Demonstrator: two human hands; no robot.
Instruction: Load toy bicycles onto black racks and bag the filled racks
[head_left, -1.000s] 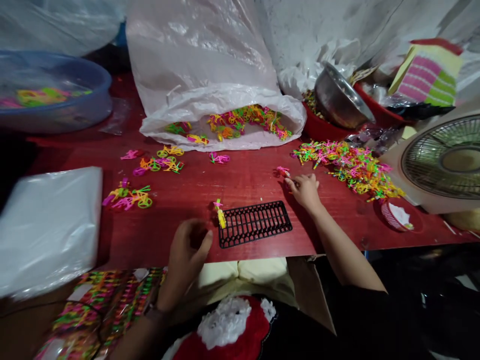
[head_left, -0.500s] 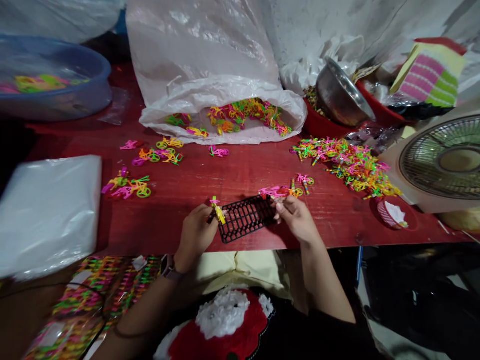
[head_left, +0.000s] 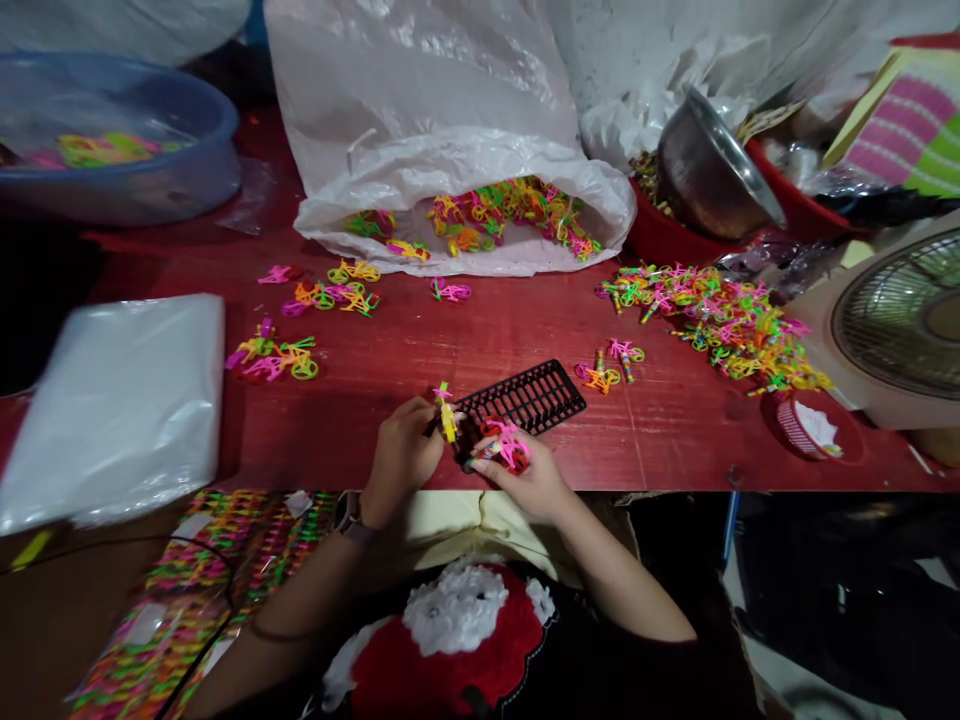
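A black slotted plastic rack [head_left: 521,398] lies tilted on the red table in front of me. My left hand [head_left: 409,450] is closed at its left end, fingers gripping the edge. A small yellow toy bicycle with a pink top [head_left: 447,415] stands upright at that end, against my fingers; whether it sits in a slot or in the hand I cannot tell. Over the rack's near left part, my right hand [head_left: 529,480] pinches a pink and red toy bicycle [head_left: 508,445] with a striped tube on it.
Loose toy bicycles [head_left: 274,355] lie to the left, and a few with striped tubes [head_left: 626,362] to the right. A large pile [head_left: 735,320] spreads beside the fan [head_left: 847,330]. Behind are an open white sack [head_left: 457,150] of toys and a blue basin [head_left: 172,185]. Plastic bags [head_left: 127,400] lie left.
My right hand has moved left and nearer, from the rack's right end to its left part, carrying the pink and red toy bicycle. The view has shifted slightly.
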